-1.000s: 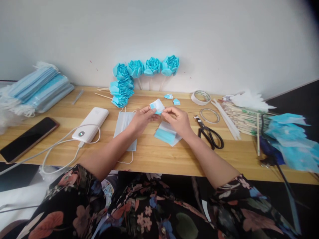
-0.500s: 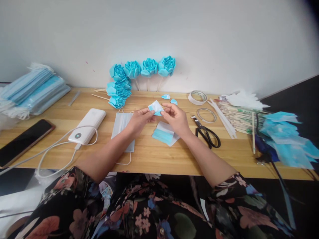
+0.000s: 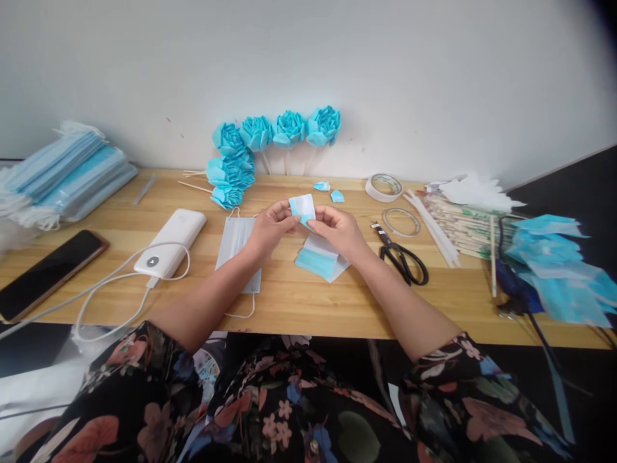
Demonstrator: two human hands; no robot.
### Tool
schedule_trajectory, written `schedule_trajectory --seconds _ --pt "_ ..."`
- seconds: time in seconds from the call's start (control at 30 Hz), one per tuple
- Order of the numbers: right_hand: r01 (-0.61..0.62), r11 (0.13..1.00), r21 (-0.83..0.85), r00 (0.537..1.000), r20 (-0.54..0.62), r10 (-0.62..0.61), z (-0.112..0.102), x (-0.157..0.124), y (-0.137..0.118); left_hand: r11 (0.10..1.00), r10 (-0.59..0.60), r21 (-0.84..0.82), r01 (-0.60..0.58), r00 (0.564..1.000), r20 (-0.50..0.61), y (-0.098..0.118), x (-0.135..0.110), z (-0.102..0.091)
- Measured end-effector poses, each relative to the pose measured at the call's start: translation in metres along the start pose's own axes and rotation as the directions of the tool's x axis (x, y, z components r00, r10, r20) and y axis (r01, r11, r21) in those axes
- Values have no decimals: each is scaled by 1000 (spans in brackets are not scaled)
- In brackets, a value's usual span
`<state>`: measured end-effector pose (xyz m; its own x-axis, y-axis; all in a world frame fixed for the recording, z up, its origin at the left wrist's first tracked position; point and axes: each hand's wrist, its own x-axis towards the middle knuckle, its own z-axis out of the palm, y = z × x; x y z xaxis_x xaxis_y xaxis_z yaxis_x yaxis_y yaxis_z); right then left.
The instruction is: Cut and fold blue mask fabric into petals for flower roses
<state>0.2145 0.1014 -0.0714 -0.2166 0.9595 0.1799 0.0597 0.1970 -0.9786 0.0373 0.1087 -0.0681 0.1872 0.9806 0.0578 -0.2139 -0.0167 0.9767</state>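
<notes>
Between my two hands is a small blue and white piece of mask fabric [image 3: 303, 206], raised above the table. My left hand [image 3: 274, 229] pinches its left side, and my right hand [image 3: 339, 230] pinches its lower right corner. Below them lie cut mask pieces [image 3: 317, 262], partly covered by my right hand. A whole face mask [image 3: 237, 239] lies beside my left wrist, partly under the forearm. Behind my hands rest two small folded blue petals [image 3: 337, 196]. Several blue fabric flowers [image 3: 289, 128] on sticks lean against the wall.
Right of my hands are black scissors [image 3: 405, 260], a tape roll [image 3: 384, 187], a thin ring of tape [image 3: 402, 222], wooden sticks [image 3: 463, 225] and blue fabric scraps [image 3: 563, 270]. To the left are a power bank [image 3: 171, 241] with a cable, a phone [image 3: 48, 273] and stacked masks [image 3: 72, 170].
The fabric piece has turned more upright in my fingers, and its white side shows more. Both hands keep pinching it in nearly the same place.
</notes>
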Motion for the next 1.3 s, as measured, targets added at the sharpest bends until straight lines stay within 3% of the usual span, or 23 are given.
schedule_trajectory --seconds 0.07,0.23,0.47,0.83,0.97,1.3 --pt "-18 1000 -14 1000 24 18 -1 0 -1 999 20 39 -21 1000 17 0 0 1" --pt "-20 989 -144 999 -41 15 -4 -1 0 993 43 108 -47 998 39 2 -2 3" --pt "-44 999 -17 997 -70 42 -1 1 5 999 -5 39 4 999 40 7 -5 3" --pt "-21 1000 4 998 -65 21 0 0 -2 977 13 214 -26 998 62 5 -6 1" --pt "17 1000 5 994 -111 -16 -3 0 -1 957 22 287 -48 995 93 4 -5 2" --pt "44 999 -20 989 -141 -46 -5 2 3 954 -6 300 -11 999 54 3 -4 3"
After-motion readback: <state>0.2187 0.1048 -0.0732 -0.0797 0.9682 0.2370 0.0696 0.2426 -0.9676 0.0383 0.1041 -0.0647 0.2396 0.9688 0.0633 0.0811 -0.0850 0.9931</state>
